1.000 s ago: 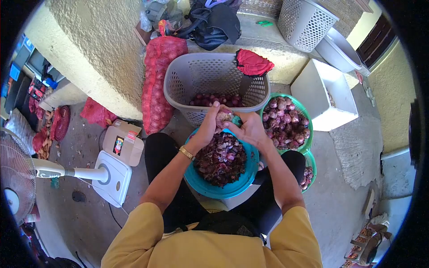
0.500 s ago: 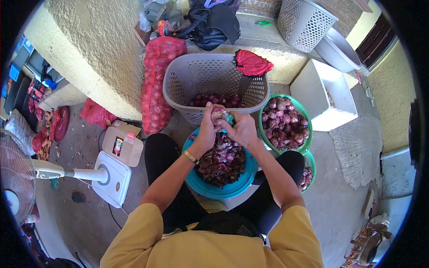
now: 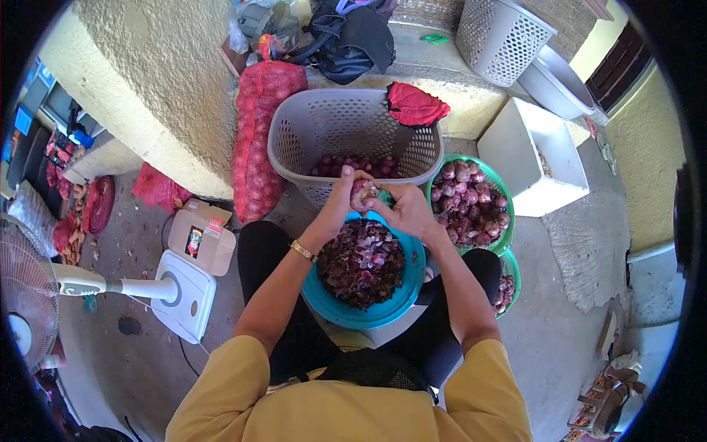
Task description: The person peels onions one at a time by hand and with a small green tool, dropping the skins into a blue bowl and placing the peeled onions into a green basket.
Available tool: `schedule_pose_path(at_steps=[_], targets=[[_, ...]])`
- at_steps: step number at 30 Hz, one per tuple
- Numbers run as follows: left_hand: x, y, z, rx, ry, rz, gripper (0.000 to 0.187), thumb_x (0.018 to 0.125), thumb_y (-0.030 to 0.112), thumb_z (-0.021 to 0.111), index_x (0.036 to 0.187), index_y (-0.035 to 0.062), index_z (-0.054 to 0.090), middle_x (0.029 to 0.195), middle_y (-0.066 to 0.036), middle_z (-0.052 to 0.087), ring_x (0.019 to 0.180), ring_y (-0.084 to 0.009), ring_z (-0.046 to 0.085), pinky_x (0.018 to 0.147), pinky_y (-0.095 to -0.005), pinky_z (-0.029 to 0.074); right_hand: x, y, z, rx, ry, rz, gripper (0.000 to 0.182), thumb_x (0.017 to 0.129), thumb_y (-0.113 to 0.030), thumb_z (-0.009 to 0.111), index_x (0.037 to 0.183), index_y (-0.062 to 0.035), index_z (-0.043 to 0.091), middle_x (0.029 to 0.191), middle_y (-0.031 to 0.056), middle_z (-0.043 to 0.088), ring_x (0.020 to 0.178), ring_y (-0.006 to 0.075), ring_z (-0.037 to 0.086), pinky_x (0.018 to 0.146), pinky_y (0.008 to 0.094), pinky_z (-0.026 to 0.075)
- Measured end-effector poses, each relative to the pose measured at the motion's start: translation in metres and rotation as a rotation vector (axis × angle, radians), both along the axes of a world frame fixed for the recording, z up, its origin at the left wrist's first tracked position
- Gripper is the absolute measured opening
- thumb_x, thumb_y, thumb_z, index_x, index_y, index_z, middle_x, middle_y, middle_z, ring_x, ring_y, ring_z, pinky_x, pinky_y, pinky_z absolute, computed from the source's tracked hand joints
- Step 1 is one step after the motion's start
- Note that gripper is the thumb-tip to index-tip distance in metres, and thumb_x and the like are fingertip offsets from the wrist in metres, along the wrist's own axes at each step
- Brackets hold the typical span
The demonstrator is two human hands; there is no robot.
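My left hand [image 3: 339, 206] is closed around a red onion [image 3: 361, 194], held above the basin near the crate's front rim. From the right, my right hand [image 3: 406, 211] is closed on a small teal-green thing [image 3: 385, 197] against the onion; its kind is mostly hidden by my fingers. Below both hands sits a blue basin [image 3: 324, 303] holding dark, loose onion skins [image 3: 362, 269]. Just beyond my hands stands a grey perforated crate [image 3: 331, 110] with red onions [image 3: 357, 166] at its bottom.
To the right are a green basket of onions [image 3: 471, 202], a smaller green basket [image 3: 513, 269] and a white box [image 3: 524, 151]. A red net sack of onions [image 3: 265, 132] leans left of the crate. A fan [image 3: 110, 283] stands at left. A red cloth [image 3: 416, 104] hangs on the crate's rim.
Both hands have shifted slightly, and the onion has turned so more of its pale, purplish surface shows. The basin and crate look unchanged.
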State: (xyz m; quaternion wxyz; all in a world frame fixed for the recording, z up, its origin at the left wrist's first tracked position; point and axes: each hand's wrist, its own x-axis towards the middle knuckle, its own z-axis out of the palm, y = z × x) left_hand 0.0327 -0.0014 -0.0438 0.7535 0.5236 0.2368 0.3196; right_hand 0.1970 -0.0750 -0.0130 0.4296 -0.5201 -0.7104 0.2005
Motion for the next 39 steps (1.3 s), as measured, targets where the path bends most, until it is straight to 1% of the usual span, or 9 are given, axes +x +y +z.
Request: schedule_pose_path(at_steps=[3, 7, 16, 24, 26, 27, 30, 34, 39], targets=[[0.004, -0.002, -0.002, -0.005, 0.031, -0.019, 0.066, 0.098, 0.066, 0.024, 0.098, 0.0082, 0.056, 0.075, 0.000, 0.056, 0.061, -0.0081, 0.053, 0.048, -0.0239, 0.041, 0.000, -0.002, 0.000, -0.080, -0.202, -0.111, 0.045, 0.085, -0.040, 0.071, 0.110, -0.0026, 0.069, 0.065, 0.0158, 0.062, 0.051, 0.0268, 0.056, 0.054, 0.0346, 0.047], [-0.005, 0.006, -0.002, 0.094, 0.183, -0.147, 0.064, 0.098, 0.065, 0.025, 0.099, 0.0104, 0.058, 0.080, 0.002, 0.057, 0.066, -0.0077, 0.053, 0.053, -0.0230, 0.041, -0.003, -0.004, -0.003, -0.042, -0.239, -0.190, 0.047, 0.079, -0.052, 0.071, 0.092, -0.0071, 0.072, 0.064, 0.0183, 0.063, 0.060, 0.0373, 0.064, 0.054, 0.0427, 0.050], [0.007, -0.011, -0.009, 0.035, 0.029, 0.216, 0.056, 0.102, 0.057, 0.027, 0.101, 0.0107, 0.058, 0.080, 0.005, 0.053, 0.062, -0.0026, 0.043, 0.050, -0.0198, 0.031, -0.020, -0.001, -0.015, 0.037, -0.068, -0.229, 0.042, 0.081, -0.045, 0.072, 0.092, -0.0051, 0.071, 0.067, 0.0192, 0.063, 0.063, 0.0395, 0.063, 0.056, 0.0426, 0.050], [0.011, -0.021, -0.002, 0.136, 0.025, 0.384, 0.054, 0.105, 0.047, 0.020, 0.103, 0.0041, 0.053, 0.090, -0.003, 0.055, 0.082, -0.0101, 0.052, 0.076, -0.0248, 0.044, -0.021, 0.001, -0.019, -0.129, 0.066, -0.166, 0.037, 0.084, -0.037, 0.071, 0.097, -0.0031, 0.068, 0.066, 0.0190, 0.062, 0.061, 0.0398, 0.062, 0.058, 0.0421, 0.050], [0.013, -0.025, -0.001, 0.171, -0.025, 0.407, 0.052, 0.106, 0.045, 0.021, 0.104, 0.0043, 0.053, 0.091, -0.004, 0.055, 0.083, -0.0103, 0.053, 0.077, -0.0248, 0.044, -0.024, 0.005, -0.025, 0.174, 0.071, -0.177, 0.037, 0.087, -0.037, 0.069, 0.094, -0.0001, 0.067, 0.059, 0.0135, 0.055, 0.048, 0.0224, 0.048, 0.050, 0.0359, 0.041], [0.017, -0.022, 0.001, 0.206, -0.075, 0.432, 0.050, 0.106, 0.044, 0.021, 0.105, 0.0044, 0.053, 0.092, -0.004, 0.055, 0.083, -0.0105, 0.053, 0.078, -0.0248, 0.044, -0.029, 0.013, -0.024, 0.343, 0.128, -0.183, 0.037, 0.085, -0.036, 0.072, 0.090, -0.0004, 0.067, 0.061, 0.0135, 0.056, 0.049, 0.0224, 0.049, 0.051, 0.0357, 0.041], [0.022, -0.022, -0.001, 0.246, -0.080, 0.486, 0.047, 0.106, 0.041, 0.022, 0.106, 0.0048, 0.052, 0.093, -0.004, 0.056, 0.084, -0.0100, 0.053, 0.077, -0.0244, 0.045, -0.021, -0.001, -0.008, -0.016, -0.030, -0.214, 0.043, 0.081, -0.041, 0.073, 0.097, -0.0013, 0.068, 0.067, 0.0200, 0.063, 0.061, 0.0397, 0.063, 0.058, 0.0421, 0.050], [0.013, -0.018, -0.002, 0.141, 0.017, 0.290, 0.047, 0.106, 0.042, 0.025, 0.103, 0.0048, 0.053, 0.087, -0.002, 0.056, 0.077, -0.0077, 0.052, 0.069, -0.0229, 0.045, -0.011, 0.009, -0.025, 0.057, 0.011, -0.177, 0.042, 0.080, -0.041, 0.074, 0.088, -0.0002, 0.068, 0.062, 0.0205, 0.059, 0.055, 0.0363, 0.061, 0.051, 0.0398, 0.046], [0.016, -0.020, 0.003, 0.203, -0.017, 0.435, 0.050, 0.105, 0.046, 0.025, 0.101, 0.0047, 0.054, 0.085, -0.001, 0.056, 0.075, -0.0076, 0.052, 0.067, -0.0228, 0.045, -0.021, 0.008, -0.026, -0.029, 0.050, -0.203, 0.042, 0.083, -0.040, 0.072, 0.076, 0.0014, 0.066, 0.054, 0.0188, 0.054, 0.048, 0.0338, 0.056, 0.048, 0.0401, 0.043]])
